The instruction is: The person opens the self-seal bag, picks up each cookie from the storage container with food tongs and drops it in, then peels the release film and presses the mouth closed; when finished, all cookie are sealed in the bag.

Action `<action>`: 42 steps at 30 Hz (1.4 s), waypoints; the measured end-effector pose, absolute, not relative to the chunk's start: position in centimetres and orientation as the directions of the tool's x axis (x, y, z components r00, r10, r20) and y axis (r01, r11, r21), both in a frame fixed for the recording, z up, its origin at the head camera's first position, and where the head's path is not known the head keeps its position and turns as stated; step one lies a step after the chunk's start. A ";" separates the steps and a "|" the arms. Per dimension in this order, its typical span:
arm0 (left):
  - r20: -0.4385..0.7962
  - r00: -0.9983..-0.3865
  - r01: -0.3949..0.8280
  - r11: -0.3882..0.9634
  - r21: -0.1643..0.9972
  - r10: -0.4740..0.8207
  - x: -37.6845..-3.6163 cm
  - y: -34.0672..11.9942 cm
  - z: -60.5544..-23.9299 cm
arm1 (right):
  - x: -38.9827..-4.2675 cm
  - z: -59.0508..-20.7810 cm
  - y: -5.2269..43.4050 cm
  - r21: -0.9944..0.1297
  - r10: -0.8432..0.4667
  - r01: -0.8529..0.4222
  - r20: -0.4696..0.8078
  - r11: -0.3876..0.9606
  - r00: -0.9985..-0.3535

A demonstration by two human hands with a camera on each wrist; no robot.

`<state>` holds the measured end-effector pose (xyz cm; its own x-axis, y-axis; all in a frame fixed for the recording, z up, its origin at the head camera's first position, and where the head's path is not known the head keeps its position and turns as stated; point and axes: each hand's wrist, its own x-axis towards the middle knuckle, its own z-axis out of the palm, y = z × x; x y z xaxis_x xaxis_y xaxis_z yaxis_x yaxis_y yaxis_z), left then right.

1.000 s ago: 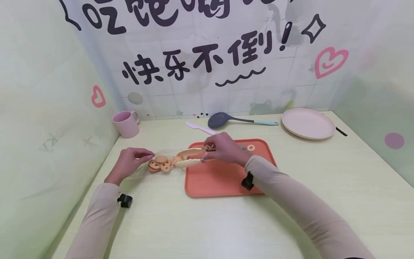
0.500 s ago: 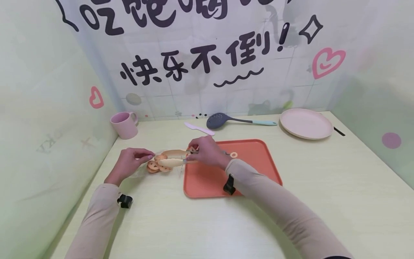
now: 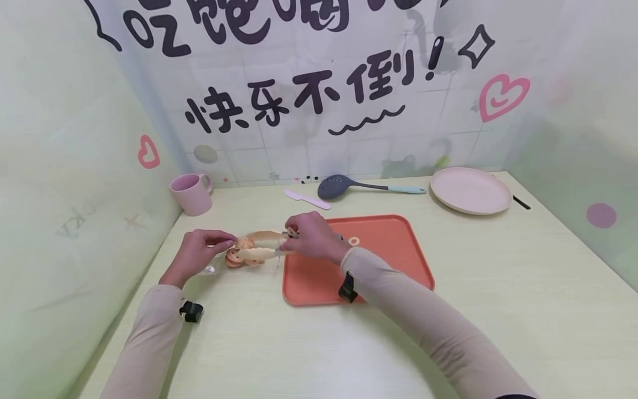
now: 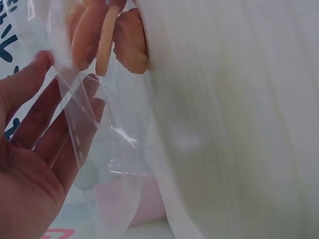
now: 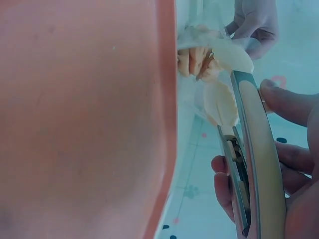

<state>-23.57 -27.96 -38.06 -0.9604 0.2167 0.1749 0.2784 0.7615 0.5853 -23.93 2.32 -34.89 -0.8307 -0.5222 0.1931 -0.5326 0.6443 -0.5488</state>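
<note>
My left hand (image 3: 196, 252) pinches the edge of a clear plastic bag (image 4: 127, 134) at the left of the table. Several round orange-brown cookies (image 3: 232, 259) lie inside it; their holed faces are mostly covered now. From the right, my right hand (image 3: 314, 235) grips kitchen tongs (image 5: 259, 164) with metal arms and cream-coloured heads. Those heads (image 3: 256, 254) reach in at the bag's mouth and overlap the cookies. A ruffled orange piece (image 3: 245, 244) shows by the tips; whether they squeeze it, I cannot tell.
An orange tray (image 3: 359, 271) lies under my right hand. Behind it are a lilac knife (image 3: 306, 199) and a slotted spoon (image 3: 335, 187). A pink mug (image 3: 191, 195) stands back left, a pink plate (image 3: 471, 191) back right. Walls border the table.
My right hand has moved left with the tongs, carrying their heads and the ruffled orange piece from over the tray's edge to the cookies. My left hand has stayed almost still.
</note>
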 end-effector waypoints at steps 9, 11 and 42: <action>0.131 -0.971 0.239 0.762 0.601 0.201 -23.7 -28.0 -38.3 | -23.7 -34.2 5.0 -0.559 -0.550 -0.540 0.171 0.629 -0.817; 0.125 -0.972 0.234 0.761 0.605 0.200 -23.7 -28.0 -38.3 | -23.6 -34.1 6.0 -0.557 -0.549 -0.537 0.165 0.634 -0.819; 0.138 -0.964 0.263 0.773 0.578 0.225 -24.1 -27.9 -38.7 | -20.7 -34.8 29.3 -0.427 -0.287 -0.428 0.356 0.796 -0.889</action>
